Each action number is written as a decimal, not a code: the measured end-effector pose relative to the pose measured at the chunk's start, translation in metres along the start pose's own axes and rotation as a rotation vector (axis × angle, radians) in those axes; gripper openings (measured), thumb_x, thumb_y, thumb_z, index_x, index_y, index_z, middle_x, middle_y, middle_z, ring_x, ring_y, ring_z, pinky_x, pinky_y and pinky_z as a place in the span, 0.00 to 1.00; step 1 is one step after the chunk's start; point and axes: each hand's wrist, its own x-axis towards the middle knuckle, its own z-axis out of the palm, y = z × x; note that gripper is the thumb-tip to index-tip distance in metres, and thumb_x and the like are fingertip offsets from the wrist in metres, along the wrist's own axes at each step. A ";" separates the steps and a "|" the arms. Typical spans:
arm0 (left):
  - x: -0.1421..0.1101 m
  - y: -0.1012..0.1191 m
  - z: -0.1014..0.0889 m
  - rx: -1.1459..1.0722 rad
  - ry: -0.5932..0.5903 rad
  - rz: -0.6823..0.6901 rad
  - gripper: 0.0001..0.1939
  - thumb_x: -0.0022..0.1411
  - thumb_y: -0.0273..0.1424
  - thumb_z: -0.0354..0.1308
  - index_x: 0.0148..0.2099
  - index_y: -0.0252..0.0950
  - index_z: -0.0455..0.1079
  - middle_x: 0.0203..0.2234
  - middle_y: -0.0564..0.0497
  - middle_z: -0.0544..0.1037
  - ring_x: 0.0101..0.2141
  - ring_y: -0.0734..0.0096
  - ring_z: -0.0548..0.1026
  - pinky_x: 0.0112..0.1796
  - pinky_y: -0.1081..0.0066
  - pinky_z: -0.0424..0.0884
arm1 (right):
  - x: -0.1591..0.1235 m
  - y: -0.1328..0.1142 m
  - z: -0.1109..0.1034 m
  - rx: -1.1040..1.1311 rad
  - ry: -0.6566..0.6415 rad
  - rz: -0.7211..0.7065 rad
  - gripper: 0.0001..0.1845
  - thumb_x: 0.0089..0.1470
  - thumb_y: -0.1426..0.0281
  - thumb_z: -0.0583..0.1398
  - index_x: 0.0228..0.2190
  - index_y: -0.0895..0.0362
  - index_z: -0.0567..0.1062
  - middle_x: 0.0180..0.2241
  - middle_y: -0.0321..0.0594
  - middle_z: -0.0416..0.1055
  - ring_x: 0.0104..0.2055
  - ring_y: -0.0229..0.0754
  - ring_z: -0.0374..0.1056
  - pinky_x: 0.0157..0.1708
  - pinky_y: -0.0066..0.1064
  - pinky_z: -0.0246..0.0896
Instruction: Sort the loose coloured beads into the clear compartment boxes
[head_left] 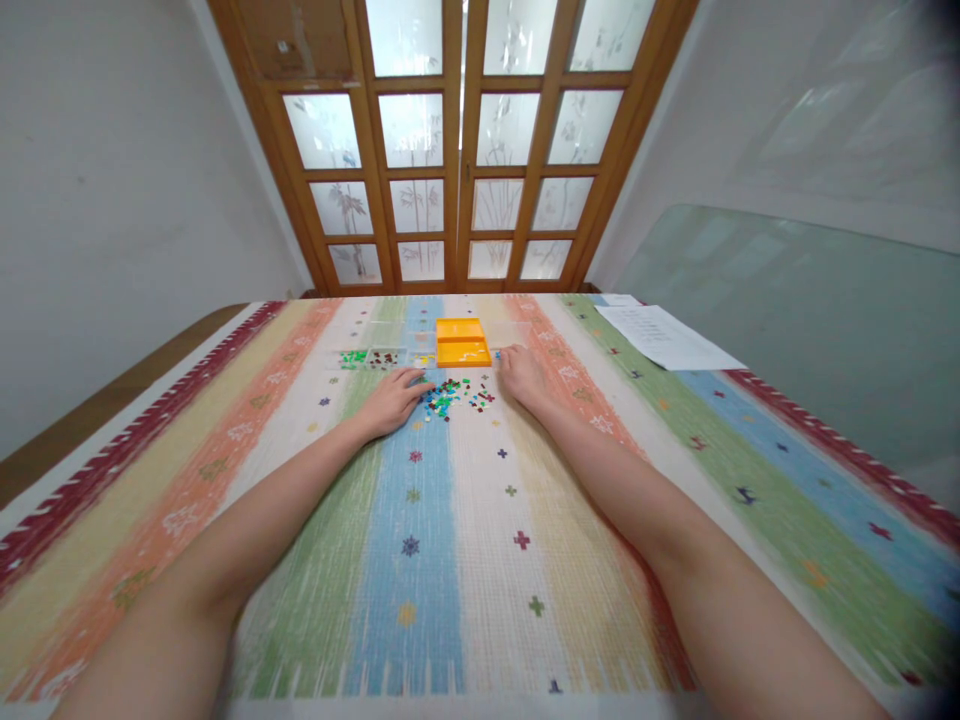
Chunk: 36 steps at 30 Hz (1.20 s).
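A mixed pile of tiny green, blue, dark red and pale pieces [448,396] lies on the striped tablecloth in front of me. My left hand [397,400] rests at the pile's left edge, fingers apart, the fingertips close to the pieces. To the pile's right, my right hand [523,376] is closed, its fingertips together near a few blue pieces [499,355]; whatever it may hold is too small to make out. Behind the pile sits an open orange plastic case [463,353]. Clear boxes at its left hold green pieces [353,358], dark red pieces [383,358] and yellow pieces [424,359].
The striped tablecloth [411,610] covers the table. A printed white sheet [660,336] lies toward the right far edge. Beyond the table stand wooden doors with frosted panes [422,205]. A pale green glass panel [810,330] is at the right, by the wall.
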 end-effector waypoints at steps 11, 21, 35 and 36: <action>0.001 0.004 -0.004 -0.004 0.029 0.035 0.16 0.72 0.29 0.54 0.57 0.42 0.78 0.61 0.42 0.73 0.65 0.52 0.65 0.68 0.45 0.60 | -0.003 -0.007 0.005 0.065 0.060 -0.073 0.23 0.72 0.64 0.51 0.44 0.58 0.85 0.48 0.51 0.80 0.53 0.54 0.71 0.57 0.43 0.62; 0.003 0.002 -0.005 -0.092 0.058 -0.008 0.06 0.69 0.30 0.57 0.40 0.40 0.76 0.54 0.44 0.78 0.58 0.54 0.71 0.63 0.49 0.64 | -0.009 -0.019 -0.001 0.086 0.014 -0.170 0.21 0.71 0.66 0.53 0.45 0.57 0.86 0.51 0.50 0.78 0.55 0.54 0.69 0.60 0.47 0.58; 0.001 -0.008 -0.002 -0.333 0.112 -0.244 0.07 0.68 0.34 0.56 0.43 0.39 0.73 0.33 0.52 0.78 0.34 0.64 0.73 0.39 0.65 0.69 | -0.008 -0.017 0.006 0.103 0.025 -0.209 0.22 0.70 0.65 0.53 0.46 0.57 0.86 0.51 0.50 0.80 0.55 0.54 0.70 0.59 0.48 0.60; 0.001 -0.012 -0.001 -0.383 0.122 -0.248 0.07 0.68 0.35 0.57 0.43 0.38 0.73 0.33 0.52 0.78 0.34 0.65 0.74 0.39 0.65 0.69 | -0.008 -0.017 0.006 0.101 0.026 -0.210 0.22 0.70 0.65 0.53 0.46 0.57 0.86 0.51 0.50 0.80 0.55 0.54 0.70 0.59 0.48 0.60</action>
